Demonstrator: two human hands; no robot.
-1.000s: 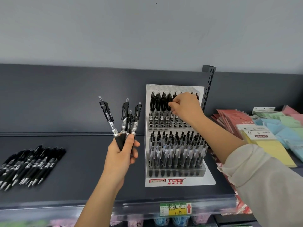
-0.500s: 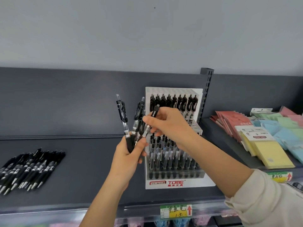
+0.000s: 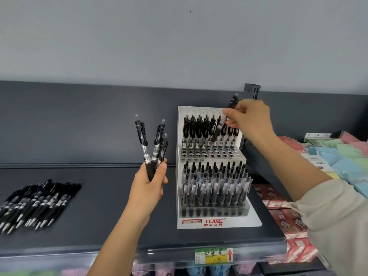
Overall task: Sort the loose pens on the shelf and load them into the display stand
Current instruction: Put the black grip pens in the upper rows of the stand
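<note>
A white tiered display stand [image 3: 217, 222] stands on the dark shelf, its lower tier packed with black pens and its upper tier holding one row along the back. My right hand [image 3: 249, 120] pinches a single black pen [image 3: 232, 104], tilted with its tip down over the upper row. To the left of the stand, my left hand [image 3: 148, 186] grips three black pens [image 3: 153, 142] by their lower ends, fanned upward. A pile of loose black pens [image 3: 37, 204] lies at the shelf's left end.
The dark shelf [image 3: 111, 216] has a front rail with a green and yellow price label [image 3: 214, 255]. Stacks of pastel and red paper packs [image 3: 338, 156] lie to the right of the stand. A slotted upright post [image 3: 252, 92] rises behind the stand.
My right hand took one pen out of the left hand's bunch and carried it up and right to the stand's upper tier. The left hand holds one pen fewer.
</note>
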